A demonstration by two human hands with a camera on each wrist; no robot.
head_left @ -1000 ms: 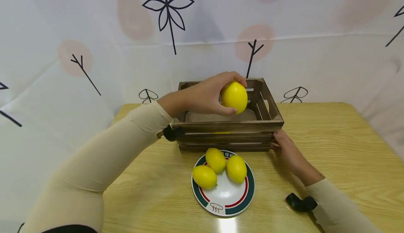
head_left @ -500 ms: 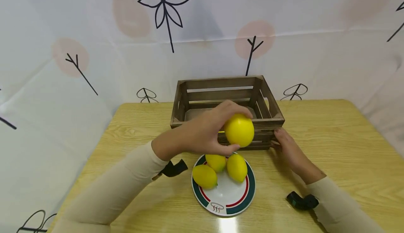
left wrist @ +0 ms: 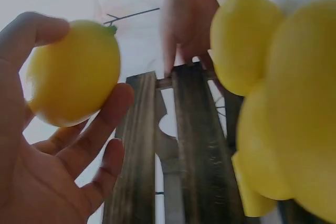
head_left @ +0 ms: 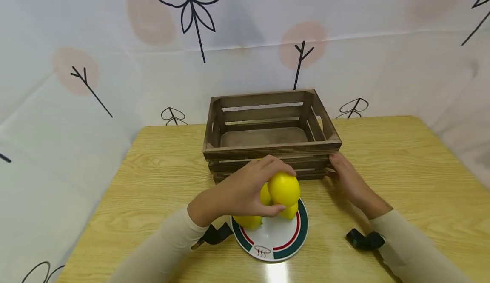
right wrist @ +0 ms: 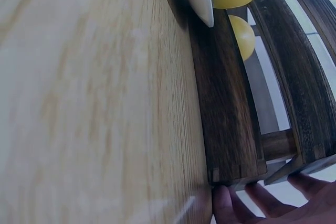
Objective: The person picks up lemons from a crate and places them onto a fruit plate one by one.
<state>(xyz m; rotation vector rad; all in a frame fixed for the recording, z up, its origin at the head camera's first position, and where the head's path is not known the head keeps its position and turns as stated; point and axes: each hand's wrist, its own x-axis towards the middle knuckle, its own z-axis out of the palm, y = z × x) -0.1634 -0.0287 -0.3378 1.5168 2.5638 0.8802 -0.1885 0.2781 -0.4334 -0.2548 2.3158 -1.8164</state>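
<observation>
Holding a glossy, green-tipped yellow lemon, the left hand curves round it.
Right hand, fingers extended, touches the brown slatted wooden crate.

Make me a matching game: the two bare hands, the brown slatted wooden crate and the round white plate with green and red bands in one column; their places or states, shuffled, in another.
Column one
1. Left hand
2. Right hand
3. Crate
4. Plate

Column two
A. Touching the crate's right end
B. Bearing other lemons
C. Holding a smooth yellow lemon
D. Standing behind the plate

Pairs: 1-C, 2-A, 3-D, 4-B
</observation>
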